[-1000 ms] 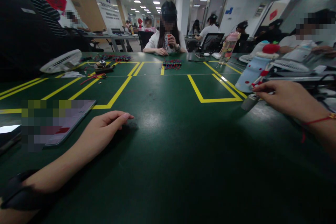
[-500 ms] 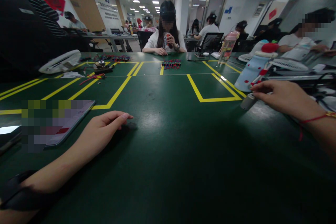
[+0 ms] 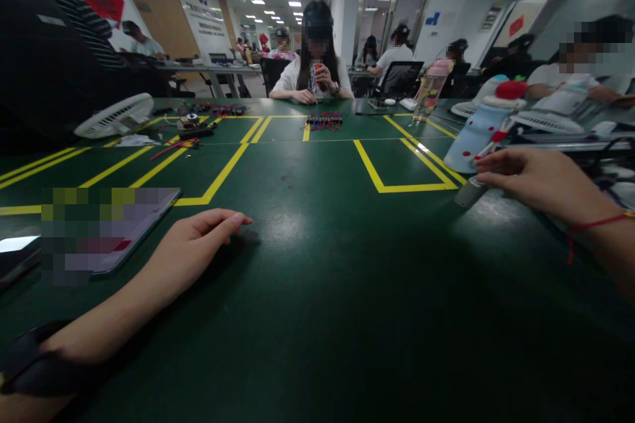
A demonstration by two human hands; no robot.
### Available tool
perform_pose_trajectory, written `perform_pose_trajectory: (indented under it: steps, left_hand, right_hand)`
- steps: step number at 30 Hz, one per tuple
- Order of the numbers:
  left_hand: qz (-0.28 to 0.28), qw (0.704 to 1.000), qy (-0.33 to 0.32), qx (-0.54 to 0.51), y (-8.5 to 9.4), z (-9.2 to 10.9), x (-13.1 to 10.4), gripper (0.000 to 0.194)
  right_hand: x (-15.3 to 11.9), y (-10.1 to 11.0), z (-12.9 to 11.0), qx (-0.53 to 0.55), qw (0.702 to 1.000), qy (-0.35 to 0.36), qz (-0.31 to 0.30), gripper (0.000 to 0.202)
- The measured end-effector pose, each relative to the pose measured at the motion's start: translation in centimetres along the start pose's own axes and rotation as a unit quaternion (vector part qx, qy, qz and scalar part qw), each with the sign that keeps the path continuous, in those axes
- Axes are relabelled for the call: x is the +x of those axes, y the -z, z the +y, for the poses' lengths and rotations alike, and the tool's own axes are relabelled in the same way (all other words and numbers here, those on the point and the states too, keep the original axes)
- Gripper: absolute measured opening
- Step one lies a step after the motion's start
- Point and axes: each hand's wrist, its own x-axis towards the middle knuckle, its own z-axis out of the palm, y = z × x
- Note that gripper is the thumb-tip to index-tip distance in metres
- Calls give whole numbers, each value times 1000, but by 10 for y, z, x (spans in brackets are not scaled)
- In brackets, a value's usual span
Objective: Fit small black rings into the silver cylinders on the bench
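Since the earlier frame only the right hand (image 3: pixel 548 182) has shifted slightly, its thumb and fingertips at the upper end of a small grey cylinder (image 3: pixel 470 192), perhaps to steady it on the green table (image 3: pixel 317 291); whether they grip it, I cannot tell. The left hand (image 3: pixel 201 238) lies loosely closed, visibly holding nothing, maybe just propping the arm, beside a flat tablet-like device (image 3: pixel 149 225); a blue bottle (image 3: pixel 469 142) stands beyond the cylinder.
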Motion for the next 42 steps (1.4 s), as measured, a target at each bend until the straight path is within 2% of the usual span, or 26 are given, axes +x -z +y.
perform_pose_trajectory:
  steps: [5,9,11,14,16,19,22,25,27,29,32,35,38,40,42]
  left_hand:
    - [-6,1000,16,6,1,15,-7,39]
    - [-1,1000,11,11,2,14,-7,39]
    - [1,1000,9,14,1,11,-5,39]
    - [2,1000,3,12,0,4,-2,40]
    - [3,1000,0,10,-1,0,-1,40]
    - [11,1000,-8,12,-2,-5,2,40]
    - [10,1000,-11,8,-2,-7,3,40]
    - [7,1000,-10,2,-2,-8,4,41]
    - [7,1000,-8,6,-2,-9,5,42]
    - [8,1000,-6,10,-2,-9,5,43]
    - [13,1000,-1,13,-2,-6,3,43]
    - [4,1000,-6,22,0,3,-2,42]
    - [-12,999,-22,33,0,11,-5,39]
    - [-17,997,-63,44,-5,17,-5,36]
    - [-30,989,-135,52,-14,28,-5,33]
  right_hand:
    - [-1,-3,1,-10,999,17,30,33]
    - [3,-4,7,18,999,13,24,34]
    - [6,-4,10,33,999,1,10,45]
    - [10,-7,15,34,998,-18,-44,67]
    - [11,-9,17,15,998,-22,-65,65]
    - [9,-13,14,-14,999,-7,-51,54]
    - [-1,-14,-2,11,999,30,-4,52]
    - [-25,-19,-37,115,988,92,39,52]
    - [-48,-25,-66,206,967,148,26,50]
    - [-72,-33,-93,279,936,213,-23,47]
    - [-100,-46,-121,316,900,294,-69,42]
    - [-113,-55,-133,315,882,340,-85,40]
    - [-115,-60,-136,325,871,353,-109,40]
    - [-115,-62,-136,334,873,335,-122,43]
    - [-115,-65,-135,344,876,306,-141,52]
